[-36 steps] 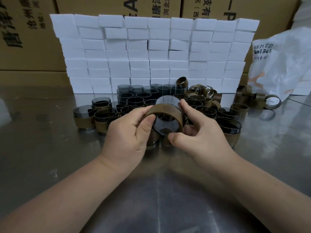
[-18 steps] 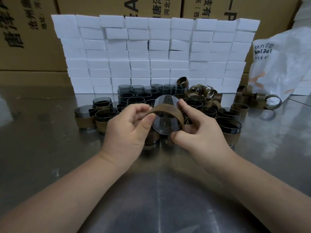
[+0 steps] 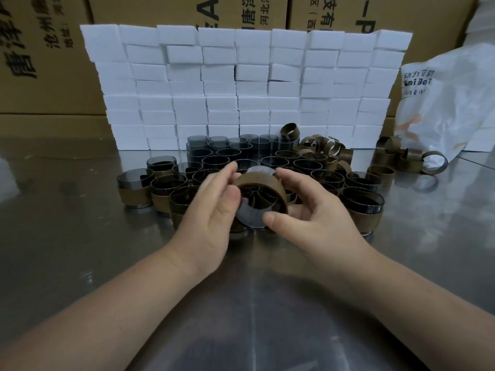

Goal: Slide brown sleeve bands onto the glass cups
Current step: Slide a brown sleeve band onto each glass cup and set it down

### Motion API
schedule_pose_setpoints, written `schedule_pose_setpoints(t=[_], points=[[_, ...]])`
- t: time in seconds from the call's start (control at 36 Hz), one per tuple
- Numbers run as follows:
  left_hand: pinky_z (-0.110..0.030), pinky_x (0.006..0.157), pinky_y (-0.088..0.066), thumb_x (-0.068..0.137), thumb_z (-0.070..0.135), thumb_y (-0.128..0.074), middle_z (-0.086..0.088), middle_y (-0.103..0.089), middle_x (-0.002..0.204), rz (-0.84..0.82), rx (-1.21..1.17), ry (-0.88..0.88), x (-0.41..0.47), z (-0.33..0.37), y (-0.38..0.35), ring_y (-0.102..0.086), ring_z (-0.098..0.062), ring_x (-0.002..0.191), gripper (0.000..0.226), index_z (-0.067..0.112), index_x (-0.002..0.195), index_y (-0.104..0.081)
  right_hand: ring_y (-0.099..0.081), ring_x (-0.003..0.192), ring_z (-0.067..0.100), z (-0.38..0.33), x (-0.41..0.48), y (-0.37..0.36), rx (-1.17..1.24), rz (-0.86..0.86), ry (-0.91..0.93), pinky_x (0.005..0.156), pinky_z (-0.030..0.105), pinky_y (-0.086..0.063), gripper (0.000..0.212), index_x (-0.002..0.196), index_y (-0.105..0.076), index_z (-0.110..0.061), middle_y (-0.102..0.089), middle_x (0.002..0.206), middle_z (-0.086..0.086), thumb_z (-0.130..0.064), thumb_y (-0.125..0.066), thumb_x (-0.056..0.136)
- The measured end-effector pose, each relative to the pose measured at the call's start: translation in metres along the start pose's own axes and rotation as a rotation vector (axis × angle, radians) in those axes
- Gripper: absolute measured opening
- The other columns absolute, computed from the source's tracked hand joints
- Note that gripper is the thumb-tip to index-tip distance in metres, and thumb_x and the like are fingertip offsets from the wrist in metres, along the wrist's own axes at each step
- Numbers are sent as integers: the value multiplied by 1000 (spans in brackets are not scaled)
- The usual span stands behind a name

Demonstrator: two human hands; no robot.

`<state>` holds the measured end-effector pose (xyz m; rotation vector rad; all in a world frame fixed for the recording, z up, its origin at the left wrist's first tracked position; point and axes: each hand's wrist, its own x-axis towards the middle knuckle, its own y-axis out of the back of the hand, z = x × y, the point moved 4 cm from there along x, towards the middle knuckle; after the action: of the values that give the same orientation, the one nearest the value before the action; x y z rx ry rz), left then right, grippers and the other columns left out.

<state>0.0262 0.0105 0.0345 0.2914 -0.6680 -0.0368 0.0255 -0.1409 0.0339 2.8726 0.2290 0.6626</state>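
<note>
A smoky glass cup (image 3: 253, 218) is tipped on its side above the table, its open mouth facing me. A brown sleeve band (image 3: 261, 182) wraps its body. My right hand (image 3: 313, 212) holds the cup, thumb on the near rim and fingers curled over the band's far side. My left hand (image 3: 214, 207) touches the cup's left edge with thumb and loosely bent fingers. Behind the hands stand several cups: sleeved ones (image 3: 135, 188) at the left and right, bare ones (image 3: 227, 145) at the back.
Loose brown bands (image 3: 321, 145) lie in a heap at the back right, with more (image 3: 409, 155) beside a white plastic bag (image 3: 452, 103). A wall of white foam blocks (image 3: 241, 84) stands behind the cups, cardboard boxes behind that. The steel table (image 3: 67, 236) reflects light.
The band has slid further over the cup. The cup has tipped so its mouth faces me more. My left fingers have loosened and opened out from the band.
</note>
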Motion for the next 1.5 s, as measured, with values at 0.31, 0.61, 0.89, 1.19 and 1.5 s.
schedule_pose_setpoints(t=[0.31, 0.61, 0.89, 1.19, 1.5], points=[[-34, 62, -49, 70, 73, -36, -24, -60, 115, 53, -446, 430, 2, -12, -12, -63, -30, 93, 80, 15, 120, -58, -62, 82, -10, 1, 1, -6, 104, -73, -41, 77, 11, -50, 99, 145, -26, -18, -52, 113, -24, -51, -67, 62], [-23, 45, -41, 75, 62, -25, 0, -67, 69, 67, -350, 354, 2, -7, -10, -57, -14, 61, 54, 37, 76, -72, -63, 83, 27, 3, 2, -9, 285, -148, -157, 75, 29, -55, 35, 103, -66, -15, -69, 97, 14, -36, -55, 77], [-22, 44, -40, 74, 65, -28, -4, -65, 72, 102, -314, 341, 1, -10, -9, -56, -18, 61, 58, 25, 91, -66, -58, 68, 18, 5, 3, -5, 220, -135, -159, 70, 31, -54, 47, 115, -61, -21, -70, 97, 5, -42, -56, 73], [-24, 45, -41, 75, 64, -27, -18, -64, 87, 71, -274, 298, 2, -7, -9, -55, -22, 64, 63, 19, 101, -63, -51, 69, 21, 0, 3, -3, 235, -129, -117, 62, 23, -51, 39, 107, -64, -22, -64, 86, 2, -40, -55, 74], [-23, 43, -41, 76, 62, -33, -9, -62, 76, 77, -300, 264, 4, -5, -8, -55, -20, 61, 57, 17, 95, -61, -48, 83, 33, -3, 2, -4, 356, -176, -112, 76, 40, -44, 36, 108, -65, -13, -51, 95, 39, -34, -55, 80]])
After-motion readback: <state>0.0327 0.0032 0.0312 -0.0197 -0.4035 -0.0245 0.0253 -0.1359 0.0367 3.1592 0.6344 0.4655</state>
